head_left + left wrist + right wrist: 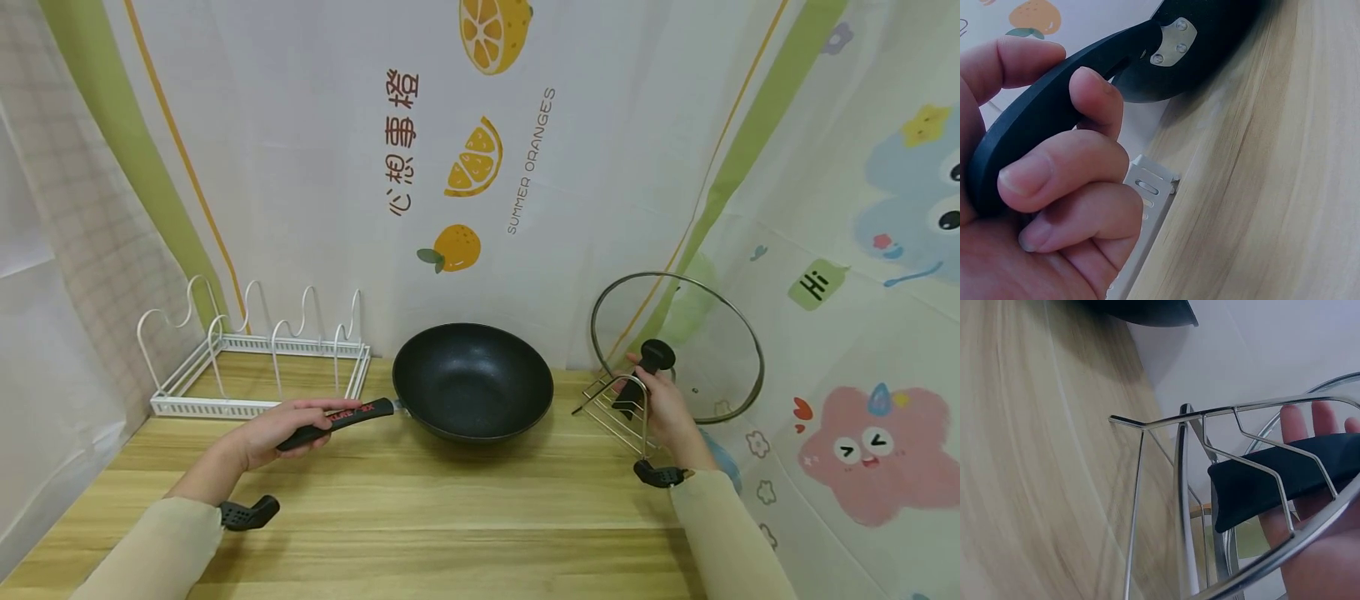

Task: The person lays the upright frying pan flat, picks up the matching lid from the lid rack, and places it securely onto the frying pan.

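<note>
My left hand (288,429) grips the black handle (1041,112) of a black wok (472,383), its fingers curled around it. The wok's dark inside faces me, and whether its base touches the table cannot be told. On the right, a glass pot lid (712,350) with a metal rim stands nearly upright. My right hand (663,408) holds the lid by its black handle (1291,475). A metal wire lid stand (611,417) is in front of that hand. Its bars cross before the handle in the right wrist view.
At the back left of the wooden table (420,533) stands a white wire rack (255,408) with tall curved dividers. A printed curtain (315,208) hangs right behind the table, and another printed cloth (862,333) is along the right side.
</note>
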`<state>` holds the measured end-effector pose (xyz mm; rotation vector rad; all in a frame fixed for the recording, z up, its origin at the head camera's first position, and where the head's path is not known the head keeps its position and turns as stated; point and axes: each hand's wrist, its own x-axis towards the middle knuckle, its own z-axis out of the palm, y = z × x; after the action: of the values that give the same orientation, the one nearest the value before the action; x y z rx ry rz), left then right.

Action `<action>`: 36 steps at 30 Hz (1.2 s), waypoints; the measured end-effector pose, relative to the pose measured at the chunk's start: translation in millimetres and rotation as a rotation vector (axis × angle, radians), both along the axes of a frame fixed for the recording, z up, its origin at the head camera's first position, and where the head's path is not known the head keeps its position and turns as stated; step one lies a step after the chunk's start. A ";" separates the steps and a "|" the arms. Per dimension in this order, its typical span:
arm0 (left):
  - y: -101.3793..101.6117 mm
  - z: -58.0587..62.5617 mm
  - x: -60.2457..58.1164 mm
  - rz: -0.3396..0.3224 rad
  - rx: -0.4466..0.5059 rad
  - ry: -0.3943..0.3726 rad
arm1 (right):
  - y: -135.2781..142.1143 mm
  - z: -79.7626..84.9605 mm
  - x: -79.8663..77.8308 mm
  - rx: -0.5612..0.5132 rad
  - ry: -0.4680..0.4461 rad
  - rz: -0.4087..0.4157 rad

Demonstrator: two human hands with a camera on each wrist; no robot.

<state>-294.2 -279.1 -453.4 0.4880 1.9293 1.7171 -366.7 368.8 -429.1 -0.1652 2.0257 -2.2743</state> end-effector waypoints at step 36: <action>0.3 1.8 1.9 0.014 -0.003 -0.019 | 3.1 4.7 -1.5 -0.129 0.046 -0.008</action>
<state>-292.3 -278.8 -451.6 0.4567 1.9255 1.7212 -368.3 371.9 -424.4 -0.2209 1.9031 -2.4289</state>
